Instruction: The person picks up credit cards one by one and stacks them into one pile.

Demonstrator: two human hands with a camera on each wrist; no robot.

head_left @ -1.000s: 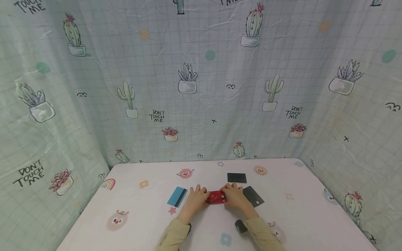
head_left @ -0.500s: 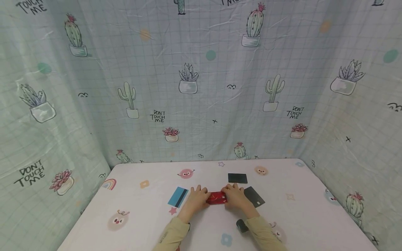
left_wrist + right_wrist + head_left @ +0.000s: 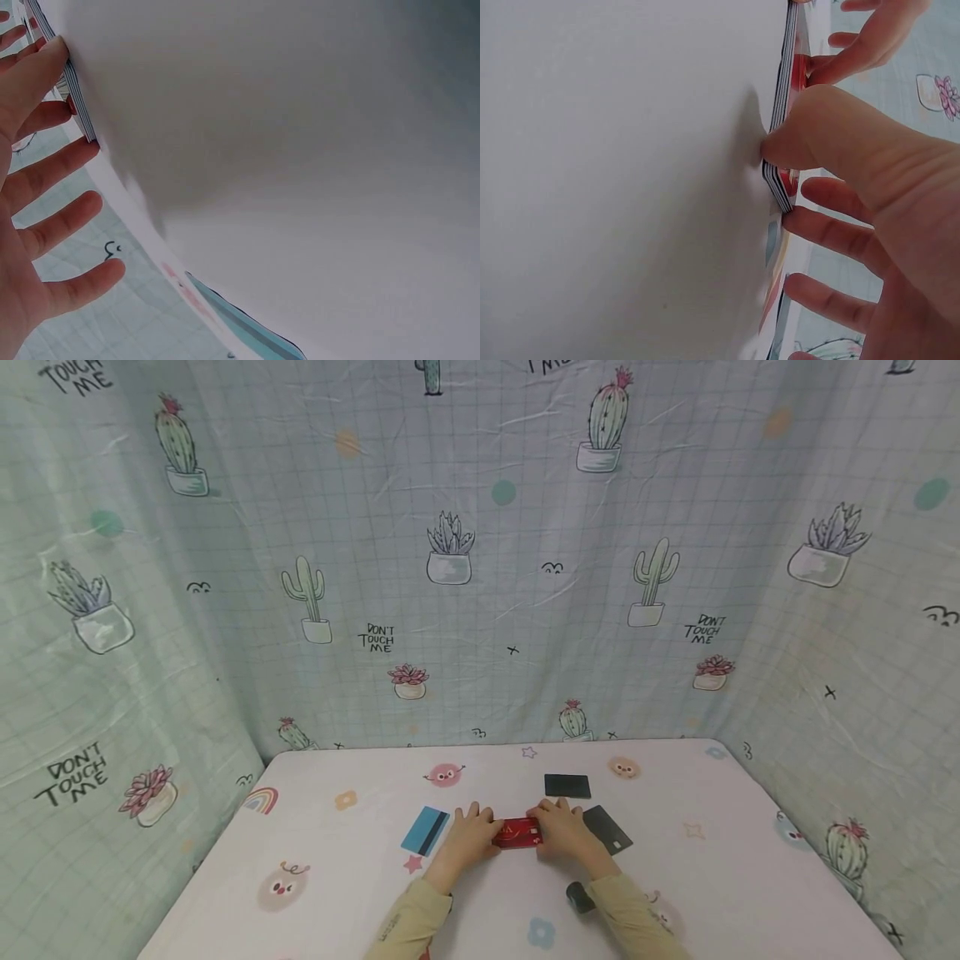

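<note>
A stack of cards lies between both hands, with a red bank card (image 3: 519,833) on top. In the left wrist view the card stack (image 3: 81,105) shows several layered edges. My left hand (image 3: 468,841) pinches its left end, thumb on the near edge, the other fingers spread. My right hand (image 3: 564,832) pinches the right end; in the right wrist view its thumb presses the near long edge of the card stack (image 3: 779,90) and a fingertip touches its corner. The hands cover both ends of the red card.
Left of the hands lies a blue card (image 3: 425,831) with a dark stripe. A dark grey card (image 3: 609,832) with a chip lies right of the right hand, and a black card (image 3: 567,786) lies behind it. A patterned cloth (image 3: 480,610) hangs around the white table (image 3: 720,877).
Hardly anything differs: the head view has shifted very slightly, and both hands keep their hold on the ends of the card stack.
</note>
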